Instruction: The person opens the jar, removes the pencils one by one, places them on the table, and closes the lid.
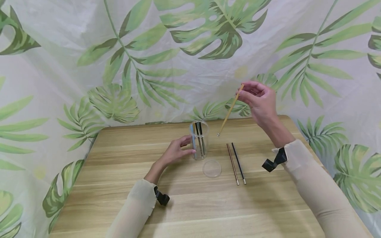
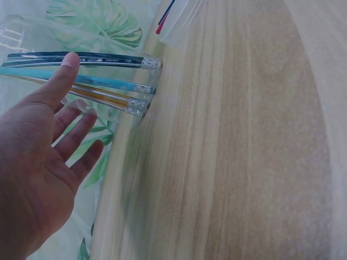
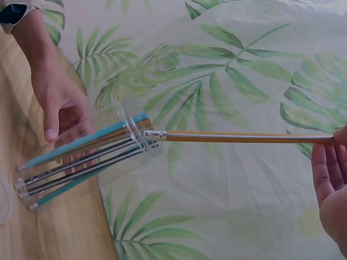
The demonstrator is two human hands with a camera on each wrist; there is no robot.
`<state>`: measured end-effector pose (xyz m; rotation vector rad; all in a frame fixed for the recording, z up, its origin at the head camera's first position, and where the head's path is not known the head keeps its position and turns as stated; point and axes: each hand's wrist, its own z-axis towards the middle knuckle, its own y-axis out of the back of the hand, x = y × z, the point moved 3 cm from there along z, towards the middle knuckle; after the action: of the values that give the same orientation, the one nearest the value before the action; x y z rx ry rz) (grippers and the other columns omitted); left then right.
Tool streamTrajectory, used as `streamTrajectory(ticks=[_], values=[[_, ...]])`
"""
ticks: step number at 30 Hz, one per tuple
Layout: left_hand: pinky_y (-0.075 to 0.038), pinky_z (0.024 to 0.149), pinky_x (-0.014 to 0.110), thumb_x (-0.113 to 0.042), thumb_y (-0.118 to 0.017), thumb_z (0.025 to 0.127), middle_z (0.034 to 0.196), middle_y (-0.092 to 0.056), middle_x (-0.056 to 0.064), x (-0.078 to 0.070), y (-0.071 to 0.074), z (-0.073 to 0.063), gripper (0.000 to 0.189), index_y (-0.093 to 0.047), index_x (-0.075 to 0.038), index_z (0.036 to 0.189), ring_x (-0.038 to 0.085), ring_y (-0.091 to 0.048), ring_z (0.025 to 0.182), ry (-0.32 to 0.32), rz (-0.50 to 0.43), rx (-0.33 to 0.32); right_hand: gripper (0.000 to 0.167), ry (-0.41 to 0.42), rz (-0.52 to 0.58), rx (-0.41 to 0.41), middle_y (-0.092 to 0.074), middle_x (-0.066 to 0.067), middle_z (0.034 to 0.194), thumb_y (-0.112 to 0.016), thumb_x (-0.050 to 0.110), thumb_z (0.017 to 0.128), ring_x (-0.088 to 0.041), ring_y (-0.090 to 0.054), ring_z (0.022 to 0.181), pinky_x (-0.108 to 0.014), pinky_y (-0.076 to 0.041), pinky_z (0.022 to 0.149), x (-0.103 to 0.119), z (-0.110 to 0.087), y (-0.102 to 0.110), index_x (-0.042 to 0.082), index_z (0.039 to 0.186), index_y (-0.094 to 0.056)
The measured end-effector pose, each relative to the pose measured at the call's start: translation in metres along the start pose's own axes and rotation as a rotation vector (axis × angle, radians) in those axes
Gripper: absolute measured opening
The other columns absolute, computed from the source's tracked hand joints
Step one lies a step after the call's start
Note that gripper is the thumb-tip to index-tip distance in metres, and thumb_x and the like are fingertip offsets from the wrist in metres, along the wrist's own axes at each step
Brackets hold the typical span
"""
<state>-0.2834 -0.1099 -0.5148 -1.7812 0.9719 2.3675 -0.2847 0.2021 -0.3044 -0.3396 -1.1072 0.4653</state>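
A clear plastic cup [image 1: 206,142] stands upright toward the back of the table, with several pencils in it, among them a light blue pencil [image 2: 111,82] and black ones. My left hand [image 1: 176,151] holds the cup low on its left side, thumb in front and fingers behind. To the right and higher up, my right hand [image 1: 262,102] pinches a yellow pencil [image 1: 230,110] near its upper end. This pencil slants down to the left, its metal-banded end lowest. In the head view that end is right of the cup's rim, apart from it.
A round clear lid [image 1: 212,169] lies flat on the wooden table [image 1: 119,172] in front of the cup. To its right lie a brown pencil [image 1: 232,163] and a black pencil [image 1: 239,163], side by side. A leaf-patterned cloth [image 1: 143,43] hangs behind the table.
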Motion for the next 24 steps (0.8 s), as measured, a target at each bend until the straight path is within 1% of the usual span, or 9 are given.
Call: streamTrajectory(ticks=[3,7,9,13,17,24], values=[[-0.049,0.117,0.049,-0.012,-0.084,0.092,0.15,-0.058,0.024,-0.001,0.0,0.0,0.072,-0.05,0.006,0.152,0.04,-0.059,0.138,0.0,-0.003,-0.002,0.02,-0.026,-0.034,-0.006,-0.075,-0.016,0.088,-0.072,-0.023,0.088,-0.024,-0.076,0.078,-0.032,-0.067,0.072,0.001,-0.003,0.007,-0.014,0.106,-0.072],[-0.048,0.117,0.049,-0.012,-0.084,0.092,0.15,-0.058,0.025,-0.001,0.001,0.0,0.072,-0.05,0.006,0.152,0.04,-0.058,0.138,0.003,-0.008,0.001,0.018,-0.076,-0.106,-0.012,-0.075,-0.013,0.088,-0.074,-0.02,0.088,-0.021,-0.075,0.078,-0.029,-0.067,0.072,0.001,-0.007,0.018,-0.009,0.103,-0.075],[-0.048,0.117,0.048,-0.013,-0.084,0.092,0.15,-0.058,0.025,-0.002,0.001,-0.001,0.072,-0.05,0.006,0.152,0.04,-0.058,0.138,0.006,-0.005,0.001,0.018,-0.094,-0.167,-0.011,-0.075,-0.01,0.088,-0.075,-0.017,0.088,-0.019,-0.075,0.077,-0.028,-0.067,0.072,0.0,-0.009,0.023,-0.006,0.102,-0.076],[-0.048,0.117,0.047,-0.013,-0.084,0.093,0.149,-0.059,0.024,-0.002,0.001,-0.001,0.071,-0.05,0.006,0.152,0.04,-0.059,0.138,0.011,0.002,0.001,0.018,-0.125,-0.265,0.008,-0.076,-0.007,0.088,-0.075,-0.016,0.089,-0.016,-0.075,0.077,-0.026,-0.066,0.071,-0.004,-0.012,0.035,-0.004,0.103,-0.078],[-0.048,0.118,0.048,-0.013,-0.084,0.093,0.15,-0.058,0.024,-0.002,0.001,-0.001,0.071,-0.05,0.005,0.152,0.04,-0.058,0.138,0.008,0.002,0.001,0.018,-0.167,-0.336,0.021,-0.077,-0.006,0.088,-0.075,-0.015,0.09,-0.014,-0.076,0.078,-0.025,-0.066,0.073,-0.007,-0.016,0.046,-0.005,0.105,-0.078],[-0.048,0.118,0.048,-0.013,-0.084,0.093,0.15,-0.058,0.026,-0.001,0.0,0.0,0.072,-0.049,0.007,0.152,0.041,-0.058,0.138,0.003,-0.007,-0.002,0.021,-0.284,-0.412,0.05,-0.078,-0.008,0.094,-0.077,-0.011,0.091,-0.015,-0.076,0.083,-0.029,-0.066,0.08,-0.02,-0.022,0.068,-0.009,0.112,-0.075]])
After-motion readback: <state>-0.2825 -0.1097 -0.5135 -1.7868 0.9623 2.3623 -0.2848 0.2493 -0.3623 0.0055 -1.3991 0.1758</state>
